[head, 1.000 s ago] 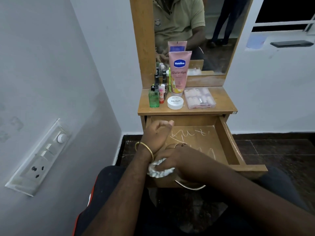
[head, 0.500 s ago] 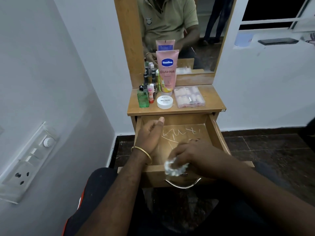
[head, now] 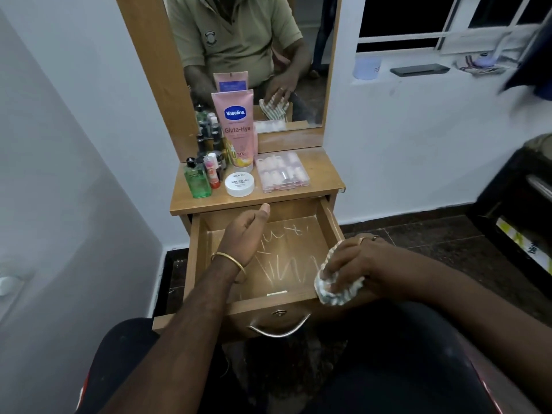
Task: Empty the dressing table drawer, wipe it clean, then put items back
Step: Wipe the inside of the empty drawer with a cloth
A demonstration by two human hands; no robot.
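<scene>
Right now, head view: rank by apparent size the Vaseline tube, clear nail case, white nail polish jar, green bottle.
1. Vaseline tube, tallest.
2. Clear nail case.
3-4. White nail polish jar and green bottle look too close to rank: the jar is wider, the bottle taller.

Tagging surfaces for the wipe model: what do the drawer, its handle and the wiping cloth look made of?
Drawer: wood or wood-look laminate board, tan, light sheen; grain shows, pale scratch marks on the floor. Which one is unclear.
Handle: looks like metal, a curved silvery bar with bright highlights; could be plated plastic.
Cloth: soft fabric, white with faint stripes, bunched and wrinkled in the right hand.
</scene>
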